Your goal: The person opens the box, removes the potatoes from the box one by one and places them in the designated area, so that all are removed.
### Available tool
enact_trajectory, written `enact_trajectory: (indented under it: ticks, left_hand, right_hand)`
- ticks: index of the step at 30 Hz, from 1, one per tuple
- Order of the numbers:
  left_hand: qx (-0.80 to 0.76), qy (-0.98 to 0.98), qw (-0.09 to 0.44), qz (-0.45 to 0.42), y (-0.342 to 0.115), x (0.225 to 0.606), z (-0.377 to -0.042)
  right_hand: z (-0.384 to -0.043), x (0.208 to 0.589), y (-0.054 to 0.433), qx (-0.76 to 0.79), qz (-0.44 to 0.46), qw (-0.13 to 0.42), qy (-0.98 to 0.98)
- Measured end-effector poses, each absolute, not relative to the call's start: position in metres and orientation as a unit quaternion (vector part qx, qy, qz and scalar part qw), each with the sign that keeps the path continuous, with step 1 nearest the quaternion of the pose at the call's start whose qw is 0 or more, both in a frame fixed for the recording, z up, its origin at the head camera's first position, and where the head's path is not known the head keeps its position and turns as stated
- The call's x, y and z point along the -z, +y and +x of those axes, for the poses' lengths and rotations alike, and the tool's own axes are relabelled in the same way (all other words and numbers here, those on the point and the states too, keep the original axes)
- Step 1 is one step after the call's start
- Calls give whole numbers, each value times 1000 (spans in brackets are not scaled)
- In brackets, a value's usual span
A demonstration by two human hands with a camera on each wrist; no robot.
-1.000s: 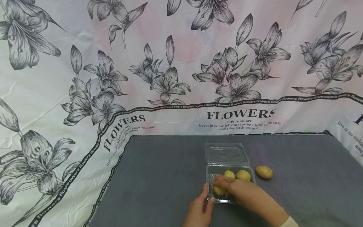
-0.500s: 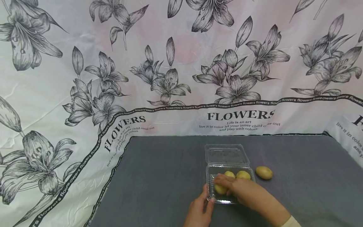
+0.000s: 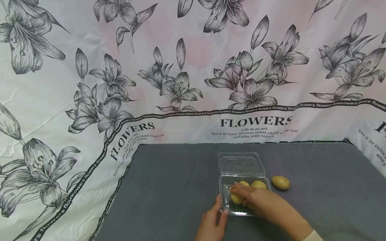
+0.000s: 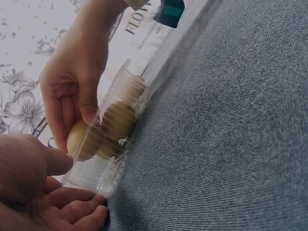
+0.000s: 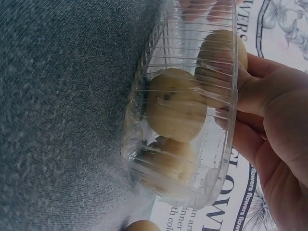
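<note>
A clear plastic clamshell box stands on the grey table with its lid laid back. My left hand pinches the near left corner of the box, thumb at the rim and fingers below. Reaching in from the right, my right hand holds a potato between thumb and fingers, partly inside the box. In the left wrist view this held potato rises over the rim. Other potatoes lie in the box, seen through its ribbed wall in the right wrist view, where one potato sits lower than the held one.
One loose potato lies on the table just right of the box. The open lid extends toward the back. A white cloth printed with flowers hangs behind and at the left of the table.
My right hand has shifted slightly to the right inside the box, with the potato in its fingers. My left hand stays on the box corner, and the loose potato lies where it was.
</note>
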State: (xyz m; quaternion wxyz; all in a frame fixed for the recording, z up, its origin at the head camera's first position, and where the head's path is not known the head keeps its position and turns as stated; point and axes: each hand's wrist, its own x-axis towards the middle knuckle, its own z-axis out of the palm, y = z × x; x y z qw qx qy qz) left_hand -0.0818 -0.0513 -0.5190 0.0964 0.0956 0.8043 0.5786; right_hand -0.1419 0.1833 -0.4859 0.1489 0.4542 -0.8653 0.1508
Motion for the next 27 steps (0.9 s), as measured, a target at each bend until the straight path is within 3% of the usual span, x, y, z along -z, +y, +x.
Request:
enact_trajectory:
  ticks: [10,17,27]
  left_hand:
    - [-581,801,104,96,-51,519,-82]
    - [-585,800,73,114,-51,522,-79]
    - [-585,800,59,117,-50,523,-79]
  right_hand:
    - [-136,483,188,-172,427,129,-878]
    - [-136,479,193,-179,422,108,-882]
    - [-138,481,198,-168,418,132,-883]
